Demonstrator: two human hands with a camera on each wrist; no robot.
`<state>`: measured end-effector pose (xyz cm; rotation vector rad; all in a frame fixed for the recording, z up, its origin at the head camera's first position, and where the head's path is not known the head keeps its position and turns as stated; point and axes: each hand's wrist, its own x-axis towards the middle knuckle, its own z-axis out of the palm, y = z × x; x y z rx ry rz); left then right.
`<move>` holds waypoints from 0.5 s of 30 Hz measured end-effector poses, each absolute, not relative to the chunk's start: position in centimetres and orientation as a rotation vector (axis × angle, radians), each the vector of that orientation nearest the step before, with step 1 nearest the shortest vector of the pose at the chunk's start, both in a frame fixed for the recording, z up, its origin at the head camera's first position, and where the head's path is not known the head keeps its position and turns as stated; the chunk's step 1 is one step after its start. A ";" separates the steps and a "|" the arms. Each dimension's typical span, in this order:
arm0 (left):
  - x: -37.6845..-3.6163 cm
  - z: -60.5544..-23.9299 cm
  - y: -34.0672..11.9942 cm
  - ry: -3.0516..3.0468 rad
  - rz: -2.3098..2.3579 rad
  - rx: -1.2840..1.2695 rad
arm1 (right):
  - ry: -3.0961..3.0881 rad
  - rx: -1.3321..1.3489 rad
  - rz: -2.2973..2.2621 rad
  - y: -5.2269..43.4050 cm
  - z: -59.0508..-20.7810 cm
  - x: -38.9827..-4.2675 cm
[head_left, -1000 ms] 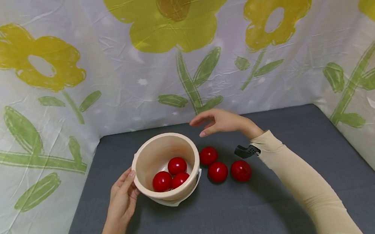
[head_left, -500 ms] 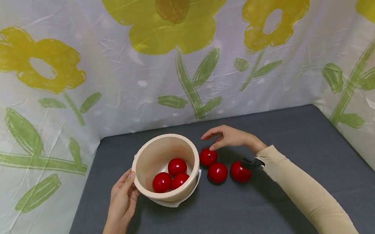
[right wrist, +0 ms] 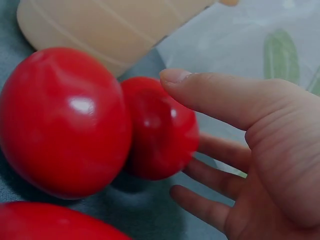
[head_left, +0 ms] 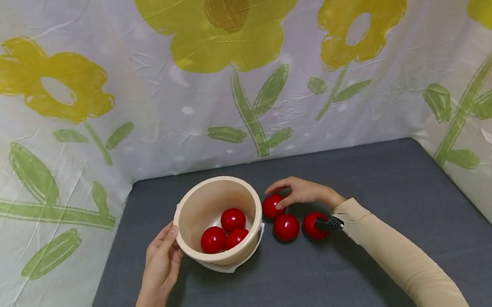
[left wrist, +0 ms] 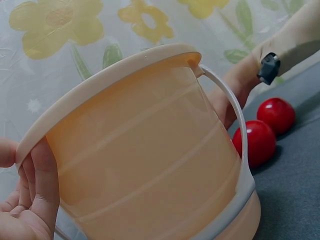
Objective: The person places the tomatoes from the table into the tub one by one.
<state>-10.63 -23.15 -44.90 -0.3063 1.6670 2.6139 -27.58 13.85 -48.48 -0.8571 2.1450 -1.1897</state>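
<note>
My left hand (head_left: 162,265) pinches the rim of a cream bucket (head_left: 182,238) between thumb and fingers. The bucket tilts toward me, its white handle (left wrist: 240,120) hanging down the side. Several glossy red balls are about: three lie inside the bucket (head_left: 232,220), three on the table to its right. Nearest the bucket's far right side is one red ball (right wrist: 155,135), with my right hand (head_left: 305,191) around it. The thumb overlaps its near side and the fingers reach behind it, fairly straight. The fingertips' contact is hidden.
A second red ball (head_left: 286,227) lies just in front of the right hand. The third (head_left: 314,227) is partly covered by the black wrist camera (head_left: 329,223). Dark grey cloth covers the table (head_left: 312,285); a flower-printed curtain (head_left: 152,108) rises behind it.
My right hand has come down and toward me, from above the table's back to the red ball beside the bucket. The left hand and bucket have stayed put.
</note>
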 end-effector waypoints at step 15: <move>-10.7 -45.0 -23.2 1.671 2.606 -0.317 | 2.196 -0.863 -1.131 13.4 -49.6 -27.3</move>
